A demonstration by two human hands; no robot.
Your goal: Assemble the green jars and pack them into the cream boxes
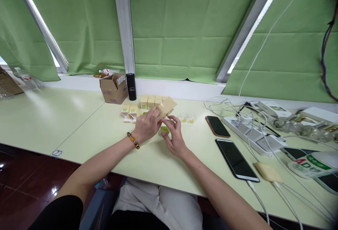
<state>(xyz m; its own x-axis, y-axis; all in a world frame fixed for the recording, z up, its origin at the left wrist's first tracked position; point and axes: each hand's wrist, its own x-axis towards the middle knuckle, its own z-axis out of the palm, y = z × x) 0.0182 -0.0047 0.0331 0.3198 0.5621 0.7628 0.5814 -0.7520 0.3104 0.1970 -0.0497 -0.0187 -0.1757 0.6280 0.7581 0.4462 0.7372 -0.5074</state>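
My left hand, with a bead bracelet on the wrist, is closed on a small beige carton held tilted above the pale green table. My right hand pinches a small green jar just below the carton's open end. Behind the hands stands a row of small beige boxes, and two more boxes lie open at the left. Small clear lids with yellow-green contents lie to the right of the carton.
An open cardboard box and a black cylinder flask stand near the window sill. Two phones, a power strip with tangled white cables and a beige power bank fill the right side.
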